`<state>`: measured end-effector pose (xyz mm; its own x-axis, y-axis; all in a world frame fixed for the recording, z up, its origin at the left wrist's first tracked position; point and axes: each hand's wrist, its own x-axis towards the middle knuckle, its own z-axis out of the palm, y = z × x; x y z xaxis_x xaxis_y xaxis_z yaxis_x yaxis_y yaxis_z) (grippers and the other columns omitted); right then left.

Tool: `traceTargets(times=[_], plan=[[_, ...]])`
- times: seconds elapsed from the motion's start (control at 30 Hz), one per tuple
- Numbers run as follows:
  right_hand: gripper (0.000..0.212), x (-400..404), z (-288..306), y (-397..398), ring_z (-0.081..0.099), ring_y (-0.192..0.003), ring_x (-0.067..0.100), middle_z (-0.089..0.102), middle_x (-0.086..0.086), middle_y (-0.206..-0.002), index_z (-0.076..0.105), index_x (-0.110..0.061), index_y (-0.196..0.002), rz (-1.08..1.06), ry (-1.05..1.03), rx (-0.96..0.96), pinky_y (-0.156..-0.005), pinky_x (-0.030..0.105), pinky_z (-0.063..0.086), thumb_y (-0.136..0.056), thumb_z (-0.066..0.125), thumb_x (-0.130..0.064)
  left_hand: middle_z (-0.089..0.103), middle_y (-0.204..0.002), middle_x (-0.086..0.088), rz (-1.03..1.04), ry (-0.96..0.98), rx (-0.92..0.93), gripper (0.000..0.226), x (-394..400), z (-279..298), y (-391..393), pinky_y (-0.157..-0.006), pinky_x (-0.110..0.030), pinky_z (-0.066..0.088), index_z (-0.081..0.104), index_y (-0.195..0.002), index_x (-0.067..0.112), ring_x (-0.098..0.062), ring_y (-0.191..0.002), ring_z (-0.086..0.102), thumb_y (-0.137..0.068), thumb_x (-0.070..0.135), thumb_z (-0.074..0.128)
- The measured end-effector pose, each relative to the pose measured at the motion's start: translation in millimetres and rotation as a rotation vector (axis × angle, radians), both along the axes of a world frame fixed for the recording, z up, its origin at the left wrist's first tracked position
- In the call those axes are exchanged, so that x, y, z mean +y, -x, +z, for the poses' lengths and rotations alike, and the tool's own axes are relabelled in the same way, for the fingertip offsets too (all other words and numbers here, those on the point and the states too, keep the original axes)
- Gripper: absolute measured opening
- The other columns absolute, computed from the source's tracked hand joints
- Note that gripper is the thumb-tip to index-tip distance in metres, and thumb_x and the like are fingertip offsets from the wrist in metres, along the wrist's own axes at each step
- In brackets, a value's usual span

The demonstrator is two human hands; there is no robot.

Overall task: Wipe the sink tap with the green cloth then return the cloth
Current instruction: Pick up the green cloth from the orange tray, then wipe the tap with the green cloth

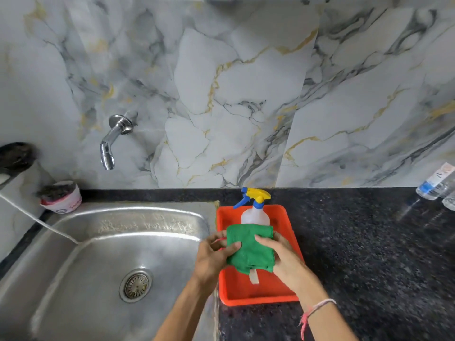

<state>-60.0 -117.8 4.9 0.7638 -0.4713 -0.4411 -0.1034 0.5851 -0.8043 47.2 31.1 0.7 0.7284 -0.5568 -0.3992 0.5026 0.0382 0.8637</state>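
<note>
The sink tap (112,141) projects from the marble wall above the steel sink (73,242), with open basin below. The left hand (213,257) and right hand (283,257) both pinch the green cloth (248,247) over the orange tray (248,294), apparently lifted clear. A spray bottle (254,210) stands at the tray's far edge. Bare counter (369,254) extends rightward.
</note>
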Motion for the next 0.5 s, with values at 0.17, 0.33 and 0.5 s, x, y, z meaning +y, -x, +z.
traceTargets(times=[0.17, 0.33, 0.5], plan=[[0.034, 61, 61, -64, 0.076, -0.105, 0.041, 0.080, 0.020, -0.112, 0.079, -0.011, -0.110, 0.061, 0.051, -0.182, -0.077, 0.045, 0.066, -0.078, 0.078, -0.003, 0.079, -0.088, -0.026, 0.100, 0.187, -0.124, 0.033, 53, 66, -59, -0.058, -0.035, 0.067, 0.063, -0.100, 0.001, -0.035, -0.075, 0.078, -0.076, -0.005, 0.085], [0.062, 118, 80, -145, 0.069, -0.117, 0.046, 0.070, 0.031, -0.128, 0.069, 0.001, -0.126, 0.062, -0.123, -0.271, -0.084, 0.050, 0.064, -0.067, 0.084, -0.005, 0.080, -0.082, -0.022, 0.184, 0.161, -0.380, 0.027, 97, 94, -122, -0.071, -0.040, 0.065, 0.065, -0.073, 0.003, -0.035, -0.075, 0.076, -0.068, 0.008, 0.092], [0.055, 157, 91, -212, 0.062, -0.126, 0.050, 0.063, 0.033, -0.137, 0.063, -0.002, -0.135, 0.222, -0.132, -0.334, -0.093, 0.056, 0.058, -0.082, 0.072, 0.007, 0.078, -0.079, 0.003, 0.241, -0.127, -0.781, 0.022, 141, 112, -202, -0.071, -0.023, 0.061, 0.078, -0.072, 0.017, -0.006, -0.073, 0.073, -0.077, 0.035, 0.088]])
